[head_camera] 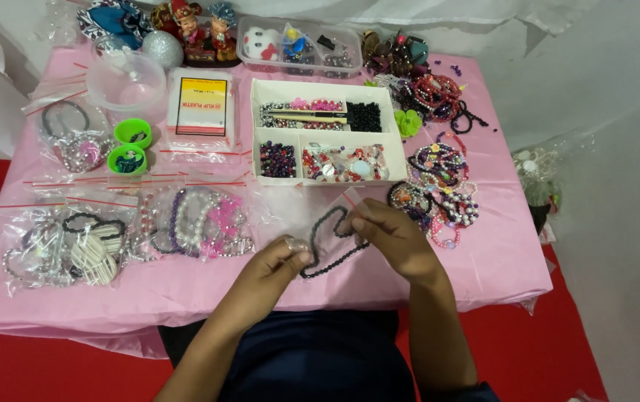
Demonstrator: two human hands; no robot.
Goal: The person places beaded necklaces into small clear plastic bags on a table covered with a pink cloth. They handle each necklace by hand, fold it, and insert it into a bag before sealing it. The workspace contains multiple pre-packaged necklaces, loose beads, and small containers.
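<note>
both hands pinched a clear bag (327, 231) with a dark bracelet (333, 246) inside: left hand (279, 264) at its bottom corner, right hand (394, 234) at its red-striped top, above the pink table (484, 260).

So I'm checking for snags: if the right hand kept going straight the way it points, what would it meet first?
Probably the white divided bead tray: the right hand, pinching a clear bag over the dark bead bracelet, points up-left toward it. Depth is unclear.
</note>
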